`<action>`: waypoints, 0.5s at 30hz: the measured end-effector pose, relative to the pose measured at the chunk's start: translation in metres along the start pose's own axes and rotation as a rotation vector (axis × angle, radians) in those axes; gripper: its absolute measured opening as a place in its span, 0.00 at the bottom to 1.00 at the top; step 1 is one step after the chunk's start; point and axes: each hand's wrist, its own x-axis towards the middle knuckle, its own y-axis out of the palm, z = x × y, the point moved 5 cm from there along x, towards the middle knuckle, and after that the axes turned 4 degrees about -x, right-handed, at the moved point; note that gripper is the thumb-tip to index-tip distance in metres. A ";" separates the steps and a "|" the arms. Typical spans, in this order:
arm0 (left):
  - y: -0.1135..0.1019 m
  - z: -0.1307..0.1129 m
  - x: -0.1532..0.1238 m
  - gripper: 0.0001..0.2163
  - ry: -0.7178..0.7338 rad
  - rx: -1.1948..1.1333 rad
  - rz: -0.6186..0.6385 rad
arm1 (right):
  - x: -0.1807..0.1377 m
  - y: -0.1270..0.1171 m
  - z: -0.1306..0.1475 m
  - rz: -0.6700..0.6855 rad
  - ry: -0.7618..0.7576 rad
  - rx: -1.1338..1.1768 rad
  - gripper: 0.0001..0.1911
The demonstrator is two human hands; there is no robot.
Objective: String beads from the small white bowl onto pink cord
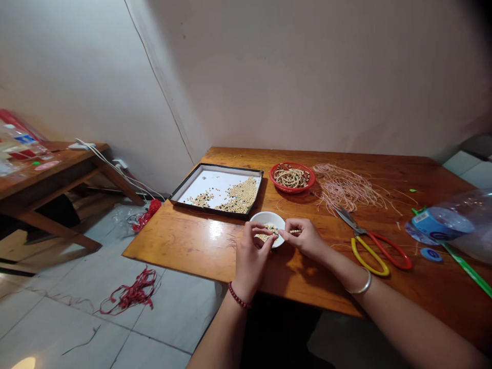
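My left hand (250, 254) and my right hand (305, 238) meet over a small white bowl (265, 219) of pale beads near the front of the wooden table (192, 246). The right hand's fingertips pinch a short string of beads (295, 231). The left hand's thumb and forefinger pinch something tiny at the bowl's rim, too small to identify. A red bead bracelet sits on my left wrist and a silver bangle on my right.
A shallow black-rimmed tray (192, 182) with loose beads lies behind the bowl. A red basket (292, 177) of strung beads, a heap of pink cord (346, 187), yellow-and-red scissors (369, 243) and a plastic bottle (453, 223) lie to the right. Red cord (132, 292) lies on the floor.
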 end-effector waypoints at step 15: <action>-0.002 -0.008 -0.003 0.07 0.114 0.161 0.006 | -0.003 0.001 0.011 0.073 -0.091 -0.124 0.15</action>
